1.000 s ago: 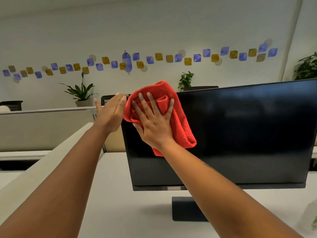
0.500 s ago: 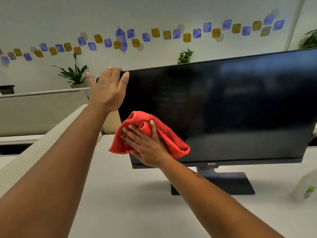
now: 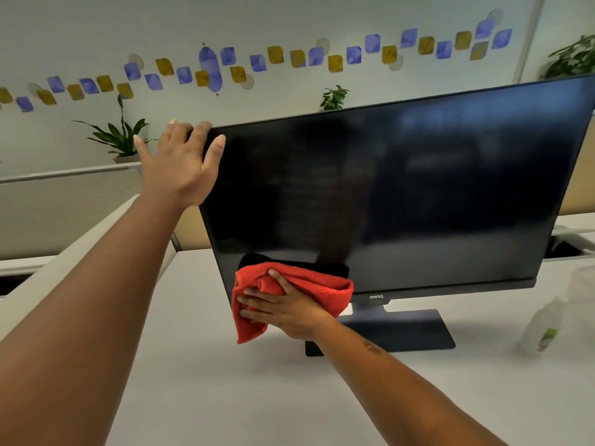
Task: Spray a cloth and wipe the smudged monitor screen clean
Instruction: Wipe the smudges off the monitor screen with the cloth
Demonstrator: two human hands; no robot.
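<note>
A black monitor (image 3: 402, 194) stands on a dark flat base on the white desk, its screen dark with faint reflections. My left hand (image 3: 182, 165) grips the monitor's top left corner, fingers over the top edge and thumb on the front. My right hand (image 3: 283, 309) presses a bunched red cloth (image 3: 325, 289) flat against the screen's bottom left corner, part of the cloth hanging below the bezel. A clear spray bottle (image 3: 544, 329) with a green label stands on the desk at the right, blurred.
The white desk (image 3: 225, 397) stretches out in front of the monitor. A low partition (image 3: 64, 201) runs along the left with a potted plant (image 3: 116, 136) behind it. More plants stand behind the monitor and at the far right.
My right hand swept the red cloth from the screen's top left corner down to its bottom left corner. My left hand kept its hold on the top corner.
</note>
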